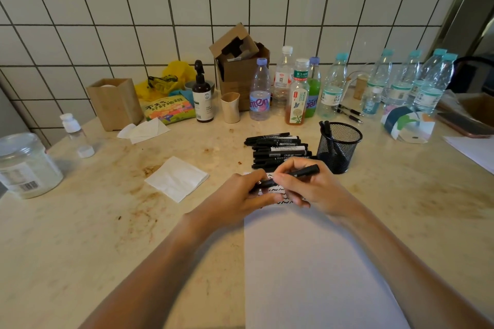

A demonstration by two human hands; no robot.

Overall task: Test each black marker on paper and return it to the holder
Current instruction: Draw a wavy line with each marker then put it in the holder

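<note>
Bare counter (401, 208) stretched at 3 o'clock of the hands; a folded tissue (177, 178) sat at 9 o'clock. Paper (307, 262) ran from the hands to the near edge at 6 o'clock, squiggles at its top. Marker pile (278, 149) lay just beyond at 12 o'clock, mesh holder (339, 147) at 1 o'clock. Right hand (307, 187) gripped a black marker (302, 172), fingers curled round it; left hand (240, 195) pinched its other end, likely the cap.

holder (339, 147): black wire mesh | table (80, 235): stained glossy stone | paper (307, 262): matt white
</note>
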